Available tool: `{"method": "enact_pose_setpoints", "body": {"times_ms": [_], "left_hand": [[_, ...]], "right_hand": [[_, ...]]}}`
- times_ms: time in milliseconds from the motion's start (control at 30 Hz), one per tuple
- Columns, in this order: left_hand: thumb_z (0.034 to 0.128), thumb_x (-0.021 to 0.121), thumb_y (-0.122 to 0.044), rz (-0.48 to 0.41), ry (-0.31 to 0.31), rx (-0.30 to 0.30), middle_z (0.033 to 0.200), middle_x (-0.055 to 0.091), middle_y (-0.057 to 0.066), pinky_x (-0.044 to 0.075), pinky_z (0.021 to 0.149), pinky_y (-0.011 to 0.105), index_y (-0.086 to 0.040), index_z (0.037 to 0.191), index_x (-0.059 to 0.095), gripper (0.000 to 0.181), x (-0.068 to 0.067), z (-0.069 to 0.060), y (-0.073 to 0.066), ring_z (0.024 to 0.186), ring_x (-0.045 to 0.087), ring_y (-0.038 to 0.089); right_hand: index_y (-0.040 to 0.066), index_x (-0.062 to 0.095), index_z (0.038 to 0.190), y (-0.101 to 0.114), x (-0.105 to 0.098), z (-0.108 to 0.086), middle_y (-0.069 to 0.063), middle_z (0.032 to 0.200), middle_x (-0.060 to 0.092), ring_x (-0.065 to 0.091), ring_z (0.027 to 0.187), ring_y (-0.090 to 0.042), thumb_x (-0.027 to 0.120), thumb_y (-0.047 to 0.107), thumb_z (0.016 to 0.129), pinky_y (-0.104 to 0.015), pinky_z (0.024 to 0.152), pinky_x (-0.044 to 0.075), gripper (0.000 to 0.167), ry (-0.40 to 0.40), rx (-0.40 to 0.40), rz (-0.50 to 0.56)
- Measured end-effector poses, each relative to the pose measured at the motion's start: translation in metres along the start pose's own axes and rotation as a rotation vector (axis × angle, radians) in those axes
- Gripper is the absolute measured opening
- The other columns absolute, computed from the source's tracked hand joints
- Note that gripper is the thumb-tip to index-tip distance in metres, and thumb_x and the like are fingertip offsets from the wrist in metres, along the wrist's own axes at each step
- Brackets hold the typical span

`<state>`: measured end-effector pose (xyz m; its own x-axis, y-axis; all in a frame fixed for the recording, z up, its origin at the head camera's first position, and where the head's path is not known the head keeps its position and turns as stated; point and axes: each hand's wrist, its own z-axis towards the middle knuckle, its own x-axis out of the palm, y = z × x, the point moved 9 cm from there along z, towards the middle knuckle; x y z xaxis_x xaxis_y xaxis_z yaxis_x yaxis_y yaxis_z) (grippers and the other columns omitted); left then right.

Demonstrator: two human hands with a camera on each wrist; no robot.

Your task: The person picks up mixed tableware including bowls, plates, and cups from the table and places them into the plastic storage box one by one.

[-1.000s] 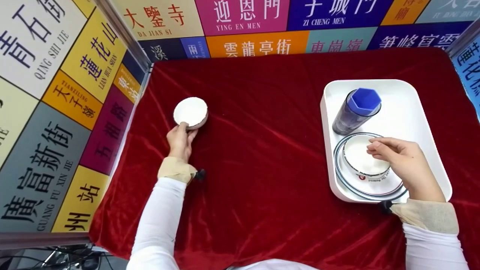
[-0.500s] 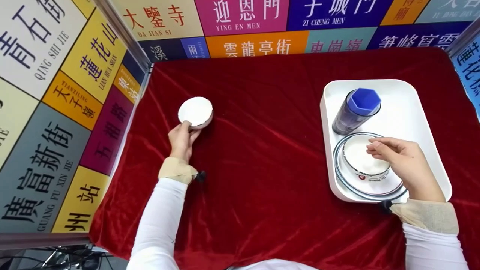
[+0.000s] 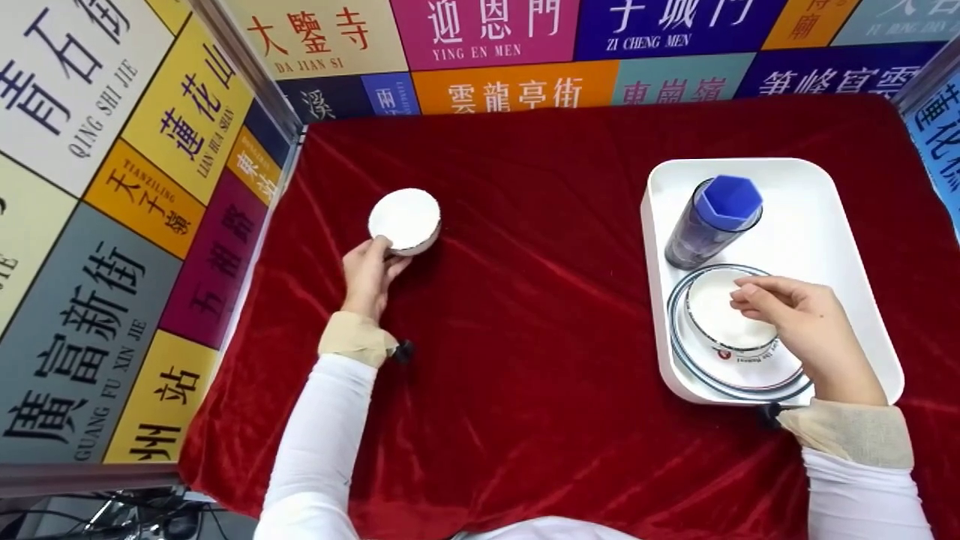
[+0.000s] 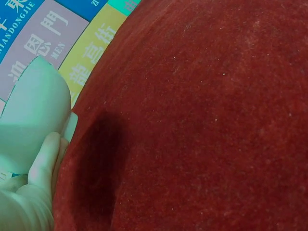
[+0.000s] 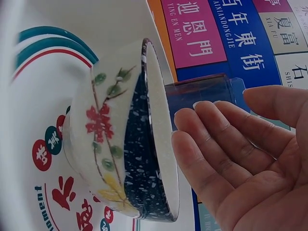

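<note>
My left hand grips a white bowl by its near side, thumb at the rim and fingers below, over the left part of the red cloth. In the left wrist view, the bowl's plain outer wall shows above the fingers; whether its foot touches the cloth I cannot tell. On the right, my other hand hovers at the rim of a second bowl, fingers loosely bent and holding nothing. That bowl, painted with flowers and a blue speckled band, stands upright on a blue-rimmed plate.
A white tray carries the plate, the flowered bowl and a dark see-through tumbler with a blue hexagonal cup in its mouth. Red velvet covers the table. Printed panels stand behind and at the left.
The left hand has carried its white bowl a short way to the right and slightly away from the body. The right hand and the things in the tray stay almost still.
</note>
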<state>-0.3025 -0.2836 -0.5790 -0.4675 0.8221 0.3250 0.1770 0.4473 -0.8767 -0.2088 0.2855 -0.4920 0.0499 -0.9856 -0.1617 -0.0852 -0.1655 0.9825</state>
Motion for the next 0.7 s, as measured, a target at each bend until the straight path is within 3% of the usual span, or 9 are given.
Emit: {"method": "enact_pose_setpoints", "body": {"times_ms": [133, 333, 700], "left_hand": [[0.0885, 0.054, 0.000, 0.029, 0.043, 0.012, 0.094, 0.069, 0.014, 0.064, 0.079, 0.037, 0.009, 0.105, 0.063, 0.021, 0.007, -0.003, 0.000, 0.075, 0.072, 0.020], [0.0887, 0.054, -0.001, 0.044, 0.085, 0.025, 0.097, 0.070, 0.014, 0.064, 0.076, 0.035, 0.011, 0.111, 0.064, 0.027, 0.017, -0.007, -0.001, 0.076, 0.073, 0.021], [0.0876, 0.055, -0.002, 0.101, 0.142, 0.026, 0.085, 0.069, 0.011, 0.064, 0.075, 0.038, 0.006, 0.098, 0.065, 0.016, 0.028, -0.015, 0.000, 0.073, 0.072, 0.020]], "right_hand": [[0.012, 0.076, 0.106, 0.001, 0.001, 0.000, 0.006, 0.090, 0.078, 0.073, 0.084, -0.003, 0.064, 0.010, 0.099, -0.013, 0.078, 0.058, 0.014, 0.005, -0.005, 0.029], [0.017, 0.076, 0.103, 0.002, 0.001, -0.001, 0.007, 0.090, 0.078, 0.073, 0.084, -0.003, 0.064, 0.011, 0.099, -0.014, 0.078, 0.058, 0.014, 0.003, -0.006, 0.031], [0.014, 0.076, 0.105, 0.004, 0.003, -0.001, 0.005, 0.090, 0.078, 0.072, 0.085, -0.003, 0.065, 0.013, 0.099, -0.013, 0.078, 0.058, 0.013, 0.005, -0.014, 0.002]]}}
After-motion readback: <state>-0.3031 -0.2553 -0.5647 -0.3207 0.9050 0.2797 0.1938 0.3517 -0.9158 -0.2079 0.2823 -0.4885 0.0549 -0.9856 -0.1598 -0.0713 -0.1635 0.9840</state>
